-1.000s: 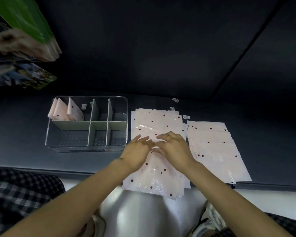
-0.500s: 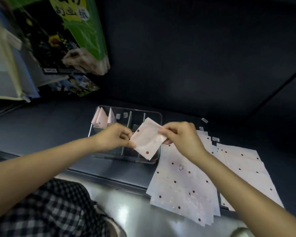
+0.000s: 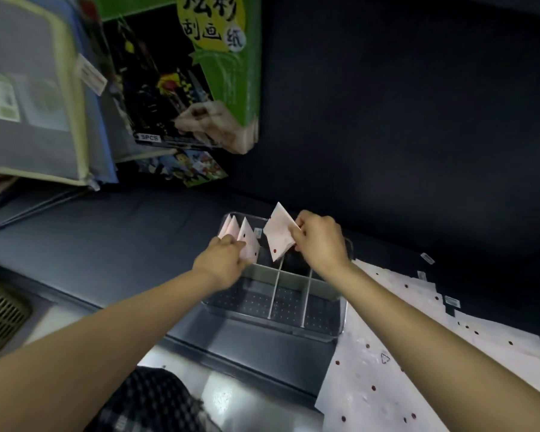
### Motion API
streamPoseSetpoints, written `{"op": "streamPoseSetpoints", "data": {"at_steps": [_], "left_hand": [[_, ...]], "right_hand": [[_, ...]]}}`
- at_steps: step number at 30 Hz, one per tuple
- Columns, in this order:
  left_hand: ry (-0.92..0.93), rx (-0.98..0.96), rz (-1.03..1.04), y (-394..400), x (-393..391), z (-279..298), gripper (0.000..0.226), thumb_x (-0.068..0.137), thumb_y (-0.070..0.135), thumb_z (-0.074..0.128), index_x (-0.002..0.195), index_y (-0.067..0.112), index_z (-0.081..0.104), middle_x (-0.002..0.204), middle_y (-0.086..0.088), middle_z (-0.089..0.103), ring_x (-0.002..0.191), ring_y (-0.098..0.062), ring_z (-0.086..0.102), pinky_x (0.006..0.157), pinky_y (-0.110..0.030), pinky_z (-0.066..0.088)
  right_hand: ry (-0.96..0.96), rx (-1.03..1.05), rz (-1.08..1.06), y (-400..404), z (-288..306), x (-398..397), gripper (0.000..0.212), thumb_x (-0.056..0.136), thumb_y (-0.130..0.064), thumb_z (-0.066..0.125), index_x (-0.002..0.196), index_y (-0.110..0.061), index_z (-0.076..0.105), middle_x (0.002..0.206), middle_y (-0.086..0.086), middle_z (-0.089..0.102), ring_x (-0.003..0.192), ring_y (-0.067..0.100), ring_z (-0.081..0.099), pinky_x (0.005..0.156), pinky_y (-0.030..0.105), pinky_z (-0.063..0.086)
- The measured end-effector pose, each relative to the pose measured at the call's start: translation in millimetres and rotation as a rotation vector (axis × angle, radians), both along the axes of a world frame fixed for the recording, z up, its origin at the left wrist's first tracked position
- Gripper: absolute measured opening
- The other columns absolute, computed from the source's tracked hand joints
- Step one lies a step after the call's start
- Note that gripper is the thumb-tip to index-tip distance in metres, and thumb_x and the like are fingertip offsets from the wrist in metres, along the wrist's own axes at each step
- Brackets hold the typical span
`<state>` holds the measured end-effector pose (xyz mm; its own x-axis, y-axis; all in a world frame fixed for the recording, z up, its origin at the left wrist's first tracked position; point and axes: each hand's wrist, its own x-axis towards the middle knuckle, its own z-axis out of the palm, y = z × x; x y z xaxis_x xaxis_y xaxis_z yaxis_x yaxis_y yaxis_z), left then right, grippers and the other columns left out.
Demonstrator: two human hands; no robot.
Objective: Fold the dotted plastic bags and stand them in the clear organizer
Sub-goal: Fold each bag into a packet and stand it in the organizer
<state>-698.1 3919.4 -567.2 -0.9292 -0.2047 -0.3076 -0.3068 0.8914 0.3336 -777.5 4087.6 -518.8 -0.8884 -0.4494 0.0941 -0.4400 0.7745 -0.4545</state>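
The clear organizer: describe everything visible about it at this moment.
The clear organizer is a rectangular see-through plastic tray with rounded corners, pale dividers forming compartments and a dotted floor. It sits flat on the dark counter, beside the flat dotted bags. Folded bags stand in its far-left compartment, where the left hand touches them. The right hand holds another folded bag above it.

Green-covered booklet pack [image 3: 225, 57] with Chinese lettering hangs high above, left of grip. Grey pouch [image 3: 28, 98] with cream edging further left. Cartoon-printed pack [image 3: 187, 166] below booklets. Vent grille [image 3: 0, 313] far left. Checked fabric [image 3: 150, 400] near bottom edge.
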Motion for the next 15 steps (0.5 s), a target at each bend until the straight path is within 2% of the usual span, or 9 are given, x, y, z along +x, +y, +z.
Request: {"op": "streamPoseSetpoints", "data": {"at_steps": [3, 5, 8, 12, 15], "left_hand": [[0.067, -0.055, 0.017, -9.5, 4.7, -5.8, 0.043, 0.099, 0.032, 0.039, 0.139, 0.016, 0.040, 0.136, -0.002, 0.043, 0.124, -0.024, 0.034, 0.093, -0.041, 0.046], [0.094, -0.073, -0.001, -12.6, 7.0, -6.8, 0.044, 0.099, 0.031, 0.038, 0.141, 0.017, 0.038, 0.138, 0.000, 0.042, 0.123, -0.022, 0.034, 0.092, -0.038, 0.046], [0.141, -0.073, -0.027, -13.5, 10.1, -6.9, 0.043, 0.099, 0.027, 0.039, 0.141, 0.021, 0.037, 0.138, 0.001, 0.041, 0.122, -0.021, 0.036, 0.089, -0.036, 0.046], [0.316, -0.041, 0.025, -13.5, 12.4, -6.0, 0.032, 0.096, 0.023, 0.043, 0.128, 0.017, 0.045, 0.121, -0.005, 0.045, 0.106, -0.022, 0.045, 0.065, -0.033, 0.044], [0.347, -0.035, -0.018, -14.0, 13.8, -7.9, 0.026, 0.095, 0.023, 0.045, 0.121, 0.018, 0.047, 0.116, -0.003, 0.045, 0.101, -0.022, 0.046, 0.061, -0.033, 0.043]], "right_hand": [[0.050, 0.138, 0.000, -24.7, -15.7, -0.1, 0.016, 0.094, -0.014, 0.046, 0.088, -0.002, 0.056, 0.085, 0.017, 0.066, 0.077, 0.035, 0.062, 0.057, 0.032, 0.041], [-0.010, 0.173, -0.044, -41.0, -27.5, 1.8, 0.014, 0.093, -0.010, 0.045, 0.095, -0.002, 0.056, 0.094, 0.018, 0.066, 0.086, 0.036, 0.063, 0.059, 0.031, 0.037], [-0.140, 0.115, -0.082, -61.9, -44.6, 8.7, 0.017, 0.095, -0.015, 0.047, 0.103, -0.003, 0.056, 0.102, 0.017, 0.065, 0.094, 0.035, 0.062, 0.064, 0.030, 0.038], [-0.339, -0.066, -0.105, -79.7, -58.2, 13.1, 0.030, 0.096, -0.035, 0.043, 0.099, -0.008, 0.057, 0.097, 0.014, 0.066, 0.092, 0.032, 0.062, 0.076, 0.038, 0.050], [-0.424, -0.075, -0.051, -79.7, -66.3, 10.3, 0.033, 0.097, -0.035, 0.036, 0.103, -0.016, 0.062, 0.101, 0.011, 0.067, 0.095, 0.030, 0.062, 0.082, 0.039, 0.050]]}}
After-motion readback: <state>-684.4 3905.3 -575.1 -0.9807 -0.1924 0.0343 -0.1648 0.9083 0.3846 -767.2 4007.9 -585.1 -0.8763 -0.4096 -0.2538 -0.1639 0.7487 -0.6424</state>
